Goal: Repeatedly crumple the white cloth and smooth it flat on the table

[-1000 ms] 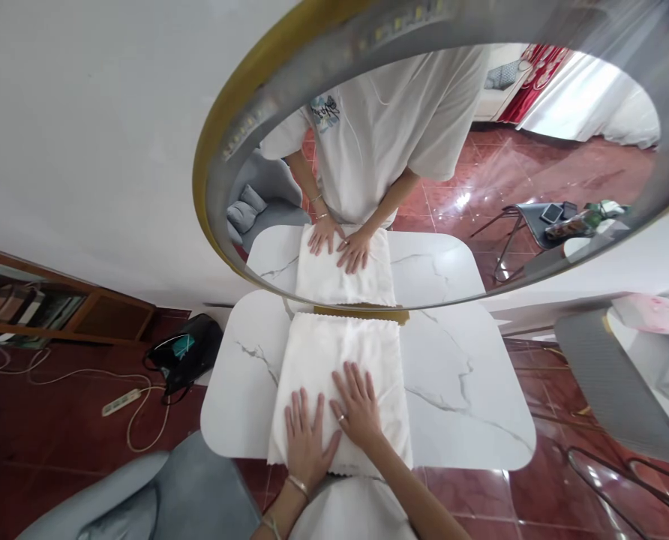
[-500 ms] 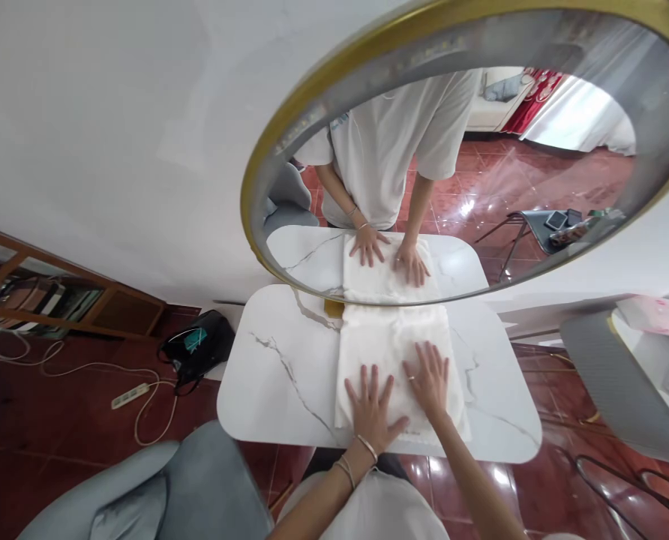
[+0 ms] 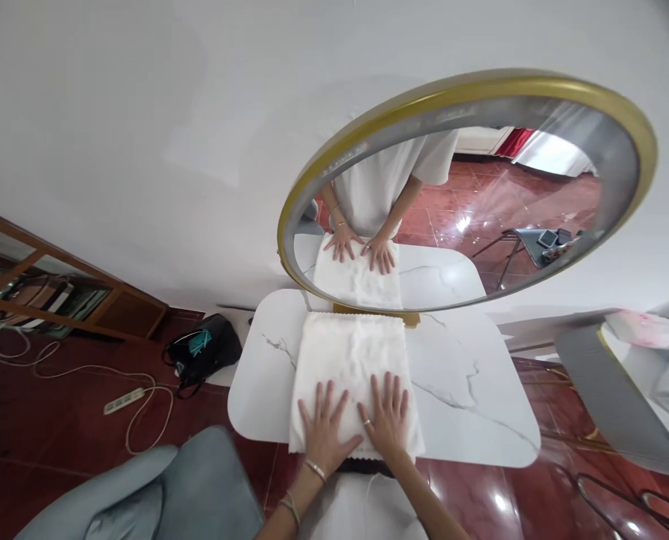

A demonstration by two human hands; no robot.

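Observation:
A folded white cloth [image 3: 349, 349], its far edge scalloped, lies on the marbled white table [image 3: 469, 435], left of the table's middle. My left hand [image 3: 326, 431] rests flat on the cloth's near left part, fingers spread; bracelets circle that wrist. Beside it my right hand [image 3: 388, 420], with a ring on one finger, presses flat on the near right part, fingers apart. Neither hand grips anything. Small wrinkles run over the cloth between and beyond the hands, and its near edge reaches the table's front edge.
A gold-framed round mirror [image 3: 463, 82] stands over the table's back, reflecting both hands. At lower left is a grey-blue chair [image 3: 205, 487]. A black bag [image 3: 211, 349] and a white power strip [image 3: 124, 401] lie on the red floor. On the right stands a grey ribbed cabinet [image 3: 610, 394].
The cloth has moved left across the table, with both hands on it. My right hand has come nearer to the table's front edge. The camera view has shifted too.

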